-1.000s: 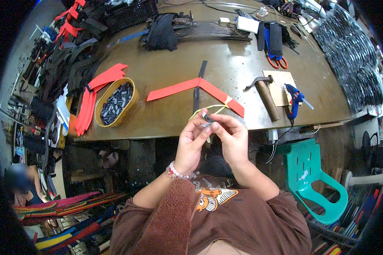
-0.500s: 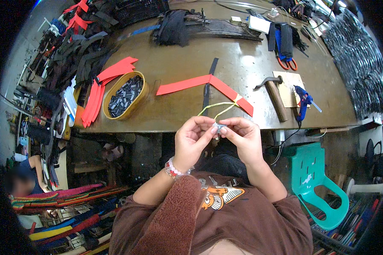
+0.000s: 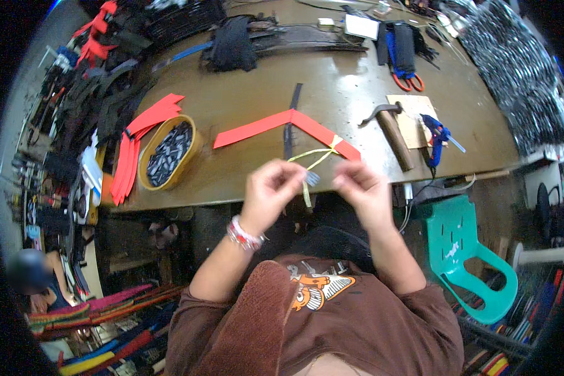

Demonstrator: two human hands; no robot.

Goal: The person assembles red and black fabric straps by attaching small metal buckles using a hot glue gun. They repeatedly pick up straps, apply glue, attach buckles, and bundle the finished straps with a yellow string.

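Pinched in the fingertips of my left hand (image 3: 272, 191) is a small grey metal piece with slots, like a clip or buckle (image 3: 313, 179). A thin yellow cord (image 3: 310, 155) loops from it to a red strap (image 3: 263, 126) on the table, and one loose end hangs below the fingers. My right hand (image 3: 365, 188) is just to the right, apart from the piece. Its fingers are bent and somewhat blurred, with a gap at the thumb and nothing seen between them. A narrow black strip (image 3: 296, 97) crosses the red strap at its bend.
An oval yellow basket (image 3: 194, 148) of small dark metal pieces stands left, beside stacked red straps (image 3: 126, 164). Rightward lie a hammer (image 3: 395, 139), a blue glue gun (image 3: 436, 141) and a board (image 3: 413, 103). Orange-handled scissors (image 3: 408, 83) lie farther back. A green chair (image 3: 454, 238) stands right.
My right hand has come away from the small metal piece and moved right. My left hand keeps the piece and has shifted slightly left. The whole view has turned a little.
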